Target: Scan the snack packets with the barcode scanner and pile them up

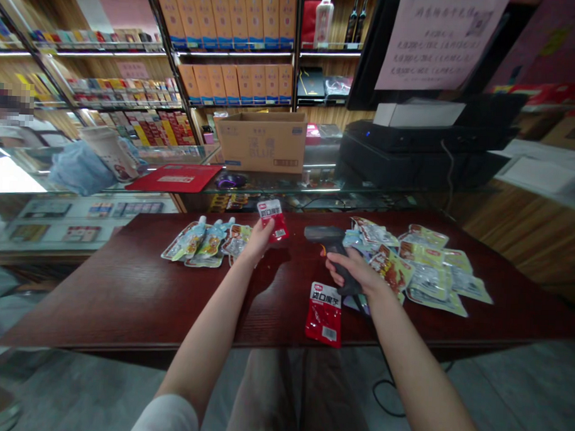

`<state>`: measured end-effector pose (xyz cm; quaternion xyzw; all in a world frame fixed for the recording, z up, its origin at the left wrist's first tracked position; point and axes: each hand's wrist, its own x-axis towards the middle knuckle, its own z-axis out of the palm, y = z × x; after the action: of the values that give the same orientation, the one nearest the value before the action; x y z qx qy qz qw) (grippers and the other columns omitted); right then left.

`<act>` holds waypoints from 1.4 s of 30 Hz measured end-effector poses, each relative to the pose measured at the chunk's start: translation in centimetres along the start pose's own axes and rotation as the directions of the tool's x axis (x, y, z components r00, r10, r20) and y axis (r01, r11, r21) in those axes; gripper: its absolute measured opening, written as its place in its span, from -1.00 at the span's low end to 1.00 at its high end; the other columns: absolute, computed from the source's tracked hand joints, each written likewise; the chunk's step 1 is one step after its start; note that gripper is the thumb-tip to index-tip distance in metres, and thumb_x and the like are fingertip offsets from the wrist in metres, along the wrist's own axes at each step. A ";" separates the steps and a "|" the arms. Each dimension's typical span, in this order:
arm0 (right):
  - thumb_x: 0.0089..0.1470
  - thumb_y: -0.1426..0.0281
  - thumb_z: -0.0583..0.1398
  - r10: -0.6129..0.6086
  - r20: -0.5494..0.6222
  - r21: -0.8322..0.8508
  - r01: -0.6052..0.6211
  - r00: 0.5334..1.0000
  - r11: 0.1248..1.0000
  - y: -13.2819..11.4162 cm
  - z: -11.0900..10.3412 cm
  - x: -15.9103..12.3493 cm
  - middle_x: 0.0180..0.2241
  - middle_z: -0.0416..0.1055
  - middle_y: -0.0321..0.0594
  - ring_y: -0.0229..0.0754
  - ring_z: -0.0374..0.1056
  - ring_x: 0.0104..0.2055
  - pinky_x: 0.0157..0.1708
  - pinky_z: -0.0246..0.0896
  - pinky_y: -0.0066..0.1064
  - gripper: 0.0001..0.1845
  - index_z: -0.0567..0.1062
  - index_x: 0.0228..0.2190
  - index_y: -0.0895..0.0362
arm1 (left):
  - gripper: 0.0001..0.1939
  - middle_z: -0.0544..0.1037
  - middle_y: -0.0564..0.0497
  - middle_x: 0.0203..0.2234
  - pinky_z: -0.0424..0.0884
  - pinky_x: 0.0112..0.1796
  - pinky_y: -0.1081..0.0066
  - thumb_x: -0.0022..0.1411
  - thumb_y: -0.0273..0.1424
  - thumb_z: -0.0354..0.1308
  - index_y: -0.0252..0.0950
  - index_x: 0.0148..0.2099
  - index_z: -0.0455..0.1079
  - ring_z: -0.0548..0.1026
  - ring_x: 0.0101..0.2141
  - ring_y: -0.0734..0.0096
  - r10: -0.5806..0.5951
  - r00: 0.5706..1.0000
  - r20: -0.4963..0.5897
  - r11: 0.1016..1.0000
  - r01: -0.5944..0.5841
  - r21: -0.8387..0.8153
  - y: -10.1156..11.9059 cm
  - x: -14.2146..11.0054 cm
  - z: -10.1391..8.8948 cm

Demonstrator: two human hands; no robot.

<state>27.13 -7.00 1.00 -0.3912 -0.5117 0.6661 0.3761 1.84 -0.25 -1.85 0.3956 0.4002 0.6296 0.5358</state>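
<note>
My left hand (259, 238) pinches a red and white snack packet (272, 217) above the dark wooden table. In my right hand (354, 271) is a black handheld barcode scanner (325, 233), its head facing left toward that packet. A second red and white snack packet (324, 317) lies flat near the table's front edge, just below the scanner's grip. Left of my left hand sit several spouted pouches (204, 241) and a clear-fronted food packet (236, 240). Beside and behind my right hand, more shiny snack packets (430, 264) are piled loosely.
A glass counter (288, 187) runs behind the dark wooden table (119, 291), bearing a cardboard box (264, 142), a red mat (175, 177) and a black printer-like machine (421, 157). A cable (385, 398) hangs below the table on the right. At far left stands another person (24, 128).
</note>
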 end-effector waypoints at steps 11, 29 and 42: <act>-0.07 0.17 0.35 -0.028 0.023 0.108 0.025 0.999 0.994 0.2 -0.4 0.2 -0.61 0.29 -0.45 -0.42 0.08 -0.74 -0.74 -0.03 -0.54 -0.51 0.39 -0.15 0.15 | -0.52 0.62 -0.29 -0.20 0.28 0.07 0.05 0.14 -0.36 0.21 -0.31 0.13 0.36 0.51 -0.01 -0.14 0.314 0.944 -0.103 0.410 -0.037 0.911 3.1 -1.7 -1.2; -0.06 0.15 0.35 -0.028 0.017 0.082 0.027 0.999 0.996 0.1 -0.3 0.2 -0.61 0.28 -0.46 -0.42 0.10 -0.74 -0.74 -0.06 -0.54 -0.51 0.39 -0.17 0.16 | -0.57 0.45 -0.35 0.08 0.21 0.08 0.02 0.32 -0.50 -0.11 -0.32 0.11 0.47 0.35 0.09 -0.12 0.155 0.939 0.306 -0.236 -0.266 0.935 3.3 -3.3 0.0; -0.09 0.14 0.36 -0.022 0.002 0.072 0.022 1.000 0.997 -0.1 -0.2 0.1 -0.60 0.29 -0.46 -0.42 0.11 -0.73 -0.74 -0.09 -0.54 -0.47 0.39 -0.15 0.16 | -0.51 0.45 -0.47 0.11 -0.37 0.22 -0.34 0.07 -0.27 0.36 -0.42 0.03 0.50 0.08 0.30 -0.50 0.357 0.930 0.082 0.031 -0.099 0.995 -0.3 -2.6 -2.3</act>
<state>27.30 -6.82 1.01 -0.3709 -0.4923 0.6803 0.3967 0.13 -2.96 -3.13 0.6485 0.6989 0.3005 -0.0259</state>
